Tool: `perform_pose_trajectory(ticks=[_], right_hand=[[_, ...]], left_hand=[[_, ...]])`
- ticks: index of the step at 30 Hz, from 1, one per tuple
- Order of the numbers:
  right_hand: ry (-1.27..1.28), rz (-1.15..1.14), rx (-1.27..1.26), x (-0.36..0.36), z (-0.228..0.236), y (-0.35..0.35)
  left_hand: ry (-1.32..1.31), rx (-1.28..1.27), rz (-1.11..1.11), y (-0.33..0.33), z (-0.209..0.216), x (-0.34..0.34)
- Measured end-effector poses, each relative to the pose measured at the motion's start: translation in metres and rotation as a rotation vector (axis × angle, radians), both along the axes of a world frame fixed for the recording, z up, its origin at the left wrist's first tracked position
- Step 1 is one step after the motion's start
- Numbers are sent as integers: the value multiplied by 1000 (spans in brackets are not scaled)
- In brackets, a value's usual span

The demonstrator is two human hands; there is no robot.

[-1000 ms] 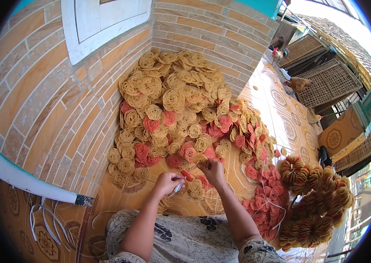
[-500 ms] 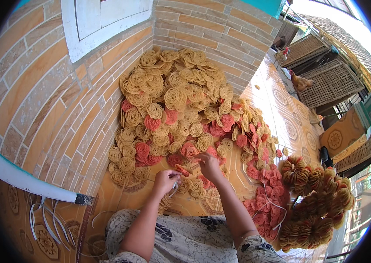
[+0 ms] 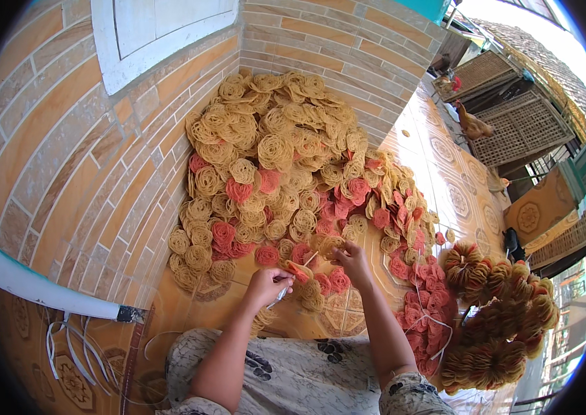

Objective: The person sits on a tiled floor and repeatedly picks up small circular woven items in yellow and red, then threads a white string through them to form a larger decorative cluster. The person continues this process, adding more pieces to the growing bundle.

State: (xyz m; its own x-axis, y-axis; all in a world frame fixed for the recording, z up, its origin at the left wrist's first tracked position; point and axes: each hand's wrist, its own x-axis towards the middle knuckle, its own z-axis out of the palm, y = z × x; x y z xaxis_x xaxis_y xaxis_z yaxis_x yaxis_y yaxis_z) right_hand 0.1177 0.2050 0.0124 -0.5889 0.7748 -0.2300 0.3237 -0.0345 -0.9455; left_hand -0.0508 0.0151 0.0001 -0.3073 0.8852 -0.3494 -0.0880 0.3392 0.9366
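While the left hand (image 3: 268,285) worked at the near edge of the heap (image 3: 275,149) of lacy discs, its thumb and fingers were closed on a small red-and-tan stack (image 3: 298,272), and a white strip (image 3: 280,296) dangled beneath. Over to the right hand (image 3: 352,263), also above the heap's near edge: thumb and forefinger were pinching the rim of a single tan disc (image 3: 326,243), with the other fingers too small to read surely. A pale, thin stick (image 3: 311,259) bridged the gap between them! Whether it went through that disc, I couldn't tell. The left grip looked meant to steady the stack; the rim pinch probably left the disc's middle free. And why the heap sat close in front? Likely so loose discs were within easy reach. Right of the heap and nearer the body, tied bundles (image 3: 483,363) lay grouped, seemingly apart so that they didn't mix with the loose ones; between heap and bundles spread a pink pile (image 3: 434,304), crossed by a white cord (image 3: 450,333). As for brands, labels or writing, none could be read anywhere.
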Motion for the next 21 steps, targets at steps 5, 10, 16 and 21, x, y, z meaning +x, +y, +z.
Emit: perform_pose_trajectory(ticks=[5,10,16,21], right_hand=[[254,-15,-306,7,15,-30],[142,196,66,4,23,-36],[-91,189,667,-20,-5,-16],[-254,35,732,-27,-34,-16]], left_hand=[[-54,-13,-84,2,8,8],[-54,-14,-19,2,5,10],[-60,78,120,2,-10,2],[41,32,82,0,-10,-4]])
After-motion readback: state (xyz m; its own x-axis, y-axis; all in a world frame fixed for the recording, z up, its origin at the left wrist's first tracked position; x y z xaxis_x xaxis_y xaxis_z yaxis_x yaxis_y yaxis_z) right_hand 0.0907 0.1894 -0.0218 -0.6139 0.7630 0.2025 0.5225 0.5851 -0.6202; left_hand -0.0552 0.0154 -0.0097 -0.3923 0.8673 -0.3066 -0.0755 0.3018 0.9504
